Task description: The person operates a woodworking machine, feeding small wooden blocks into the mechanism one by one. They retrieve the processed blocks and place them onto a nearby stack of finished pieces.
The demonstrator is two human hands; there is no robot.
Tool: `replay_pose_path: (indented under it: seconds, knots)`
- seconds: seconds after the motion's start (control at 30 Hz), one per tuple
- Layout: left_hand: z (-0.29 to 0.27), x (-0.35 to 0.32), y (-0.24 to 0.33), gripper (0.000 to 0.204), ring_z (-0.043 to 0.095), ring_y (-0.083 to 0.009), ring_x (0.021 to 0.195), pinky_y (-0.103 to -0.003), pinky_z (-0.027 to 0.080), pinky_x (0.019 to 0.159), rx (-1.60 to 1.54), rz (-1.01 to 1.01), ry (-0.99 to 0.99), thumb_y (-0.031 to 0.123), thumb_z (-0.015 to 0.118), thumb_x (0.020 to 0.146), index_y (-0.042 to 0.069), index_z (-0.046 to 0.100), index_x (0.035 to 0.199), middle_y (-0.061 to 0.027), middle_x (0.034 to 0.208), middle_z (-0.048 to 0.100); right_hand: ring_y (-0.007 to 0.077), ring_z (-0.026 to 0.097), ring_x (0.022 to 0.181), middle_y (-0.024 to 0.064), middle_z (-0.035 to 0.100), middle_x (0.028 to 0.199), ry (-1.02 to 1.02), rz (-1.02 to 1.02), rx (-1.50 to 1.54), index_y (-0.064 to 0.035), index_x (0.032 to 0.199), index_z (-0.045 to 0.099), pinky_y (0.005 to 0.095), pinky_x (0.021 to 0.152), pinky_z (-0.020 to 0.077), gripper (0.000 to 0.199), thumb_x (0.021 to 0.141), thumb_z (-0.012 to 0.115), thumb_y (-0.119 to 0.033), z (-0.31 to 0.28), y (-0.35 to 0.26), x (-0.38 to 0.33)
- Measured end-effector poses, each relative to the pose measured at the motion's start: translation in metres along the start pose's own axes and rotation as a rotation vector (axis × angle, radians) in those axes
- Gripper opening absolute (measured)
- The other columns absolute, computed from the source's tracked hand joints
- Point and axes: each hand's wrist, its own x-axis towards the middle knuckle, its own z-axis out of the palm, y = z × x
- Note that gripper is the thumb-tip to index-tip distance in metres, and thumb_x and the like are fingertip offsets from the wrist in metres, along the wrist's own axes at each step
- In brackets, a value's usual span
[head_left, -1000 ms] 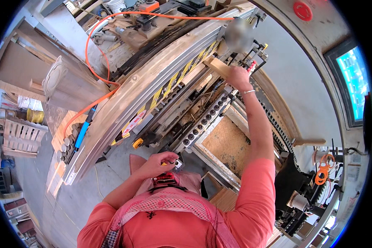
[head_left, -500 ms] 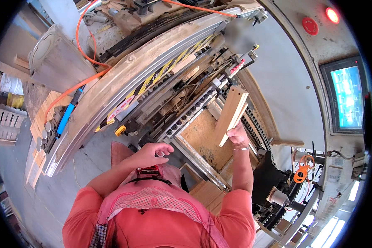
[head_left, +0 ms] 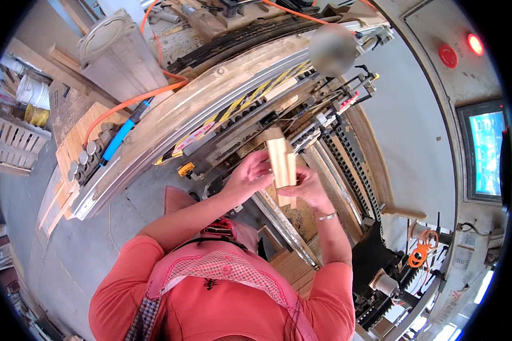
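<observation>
Two or so short pieces of pale wood [head_left: 280, 162] stand close together in front of me, above the machine bed. My right hand [head_left: 308, 188] is closed around their right side near the lower end, a bracelet on its wrist. At their left side, my left hand [head_left: 250, 175] has its fingers curled against the wood. Where exactly the left fingertips end is partly hidden by the pieces. Beneath them lies the machine's bed, with a metal-edged rail [head_left: 287, 230] and sawdust around it.
A curved wooden-topped beam with yellow-black tape [head_left: 233, 108] crosses ahead. An orange hose [head_left: 128, 103] and a blue tool [head_left: 119, 139] lie at left. On the right stand a control panel with a lit screen [head_left: 487, 153], a red button [head_left: 448, 55] and a black toothed chain [head_left: 352, 170].
My left hand has risen rightward to the wood. My right hand has brought the pieces leftward and nearer the middle. The view has shifted slightly.
</observation>
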Motion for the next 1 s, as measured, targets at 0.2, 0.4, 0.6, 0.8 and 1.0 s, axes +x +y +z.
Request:
replay_pose_path:
  seconds: [0.2,0.4,0.6,0.8,1.0]
  knots:
    - [-0.005,-0.001,-0.006,0.043,0.054,-0.0118,0.098,-0.027,0.044,0.087,-0.002,0.005,0.125,0.009,0.064,0.082,0.0,0.042,0.119,-0.0069,0.109,0.055,0.0063,0.056,0.075,0.0007,0.064,0.084,0.049,-0.007,-0.185,-0.0007,0.103,0.062,0.0231,0.068,0.0474,0.048,0.063,0.082,-0.019,0.029,0.016,-0.001]
    - [-0.011,-0.004,-0.005,0.047,0.057,-0.0133,0.096,-0.029,0.045,0.086,0.008,-0.056,0.11,0.006,0.068,0.077,0.001,0.045,0.118,-0.0064,0.107,0.057,0.0087,0.057,0.082,0.0053,0.064,0.091,0.056,-0.05,-0.347,0.0015,0.105,0.06,0.0252,0.072,0.0485,0.049,0.066,0.081,-0.02,0.035,0.02,0.003]
    - [-0.015,-0.006,-0.007,0.052,0.057,-0.0138,0.097,-0.029,0.045,0.087,0.026,-0.088,0.083,0.005,0.07,0.076,0.003,0.044,0.121,-0.0059,0.11,0.056,0.0097,0.058,0.081,0.0051,0.064,0.091,0.07,-0.106,-0.378,0.0003,0.106,0.06,0.025,0.072,0.0488,0.046,0.068,0.079,-0.017,0.037,0.029,0.009]
    - [-0.028,-0.012,-0.011,0.025,0.058,-0.0144,0.094,-0.028,0.047,0.079,0.133,0.032,0.157,0.01,0.054,0.087,0.0,0.045,0.108,-0.0092,0.104,0.057,0.0142,0.062,0.068,0.0074,0.067,0.082,0.243,-0.117,-0.635,-0.0047,0.105,0.061,0.0272,0.064,0.0521,0.048,0.066,0.078,-0.025,-0.011,-0.025,0.022]
    - [-0.041,-0.034,-0.035,0.017,0.059,-0.0127,0.077,-0.029,0.047,0.071,0.518,0.115,-0.02,0.015,0.046,0.09,0.0,0.053,0.09,-0.0064,0.082,0.059,0.0334,0.062,0.072,0.0183,0.063,0.076,0.565,-0.167,-1.235,-0.0004,0.082,0.063,0.0397,0.067,0.0503,0.04,0.059,0.075,-0.031,-0.115,-0.051,0.122]
